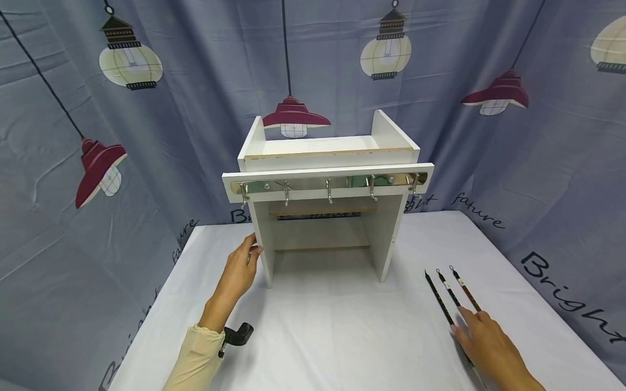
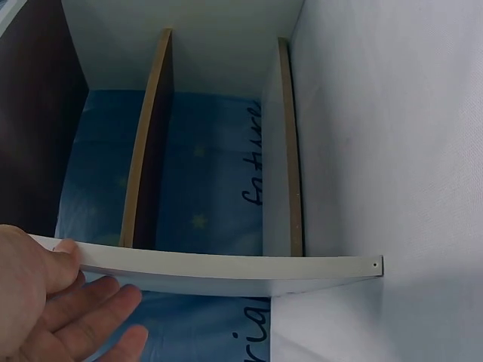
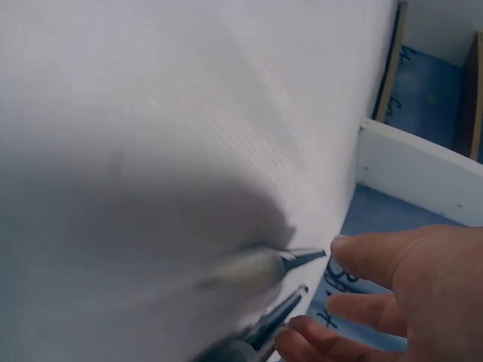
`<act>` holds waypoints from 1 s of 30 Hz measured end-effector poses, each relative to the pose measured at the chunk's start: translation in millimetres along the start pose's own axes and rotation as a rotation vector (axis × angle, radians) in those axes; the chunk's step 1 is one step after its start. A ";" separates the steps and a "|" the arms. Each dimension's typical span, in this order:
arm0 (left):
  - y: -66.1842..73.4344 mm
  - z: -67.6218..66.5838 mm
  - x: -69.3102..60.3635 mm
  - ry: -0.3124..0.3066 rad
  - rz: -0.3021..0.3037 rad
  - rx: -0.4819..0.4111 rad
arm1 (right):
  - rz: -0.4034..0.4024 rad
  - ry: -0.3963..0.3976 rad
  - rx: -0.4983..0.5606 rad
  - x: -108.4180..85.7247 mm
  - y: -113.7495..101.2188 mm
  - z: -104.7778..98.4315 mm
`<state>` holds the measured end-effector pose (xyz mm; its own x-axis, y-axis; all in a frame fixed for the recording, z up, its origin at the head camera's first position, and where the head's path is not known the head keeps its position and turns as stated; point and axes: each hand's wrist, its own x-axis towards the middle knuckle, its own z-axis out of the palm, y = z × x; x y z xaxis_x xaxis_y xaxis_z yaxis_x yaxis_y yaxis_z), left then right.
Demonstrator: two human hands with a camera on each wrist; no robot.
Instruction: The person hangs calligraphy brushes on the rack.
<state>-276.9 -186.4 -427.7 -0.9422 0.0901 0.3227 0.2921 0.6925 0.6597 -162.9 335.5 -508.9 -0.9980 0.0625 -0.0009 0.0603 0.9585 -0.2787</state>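
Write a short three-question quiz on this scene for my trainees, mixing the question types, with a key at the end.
1. Multiple choice: how many hooks are set across the front of the white shelf?
A) Three
B) Five
C) Eight

2. True or false: the left hand is touching a side panel of the white shelf.

3. Fill the gap: the hand at the slender sticks is the person's ____ hand.

Key:
1. B: five hooks show in the head view.
2. True: the head and left wrist views both show it at the panel's edge.
3. Right: the right hand is at the sticks.
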 end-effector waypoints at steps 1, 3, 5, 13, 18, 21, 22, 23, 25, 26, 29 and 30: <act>0.0 0.0 -0.2 0.003 0.003 0.000 | -0.003 -0.002 -0.004 0.2 -0.8 2.0; -0.1 0.0 -0.6 0.008 0.006 -0.007 | -0.002 -0.013 -0.011 0.3 -2.9 4.9; -0.1 0.5 -0.6 0.007 0.005 -0.011 | -0.004 -0.018 -0.014 0.4 -4.1 7.4; -0.1 1.9 -0.5 0.000 -0.011 -0.012 | -0.073 0.022 -0.038 -0.6 -4.3 12.1; -0.5 2.0 -0.7 -0.001 -0.017 -0.008 | -0.056 -0.004 -0.042 1.8 -5.5 13.2; -1.0 2.2 -0.5 0.001 -0.017 -0.004 | -0.053 -0.005 -0.030 3.5 -6.1 14.5; -1.2 2.3 -0.4 0.002 -0.016 -0.003 | -0.058 0.001 -0.028 3.7 -6.2 15.2; -1.5 2.4 -0.3 0.003 -0.015 -0.002 | -0.061 0.007 -0.027 3.9 -6.5 15.7; -1.2 2.4 -0.1 0.004 -0.014 -0.007 | -0.082 0.018 -0.030 4.0 -6.4 17.1; -1.1 2.5 -0.1 0.004 -0.014 -0.010 | -0.090 0.024 -0.036 3.8 -6.6 17.5; -0.7 2.4 -0.4 0.006 -0.014 -0.016 | -0.104 0.033 -0.043 2.8 -7.4 18.4; -0.8 2.4 -0.4 0.007 -0.013 -0.016 | -0.103 0.032 -0.042 2.5 -7.8 18.5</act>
<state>-277.1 -185.2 -429.9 -0.9447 0.0759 0.3189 0.2825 0.6818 0.6747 -166.1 323.1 -524.5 -0.9980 -0.0284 0.0567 -0.0410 0.9711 -0.2351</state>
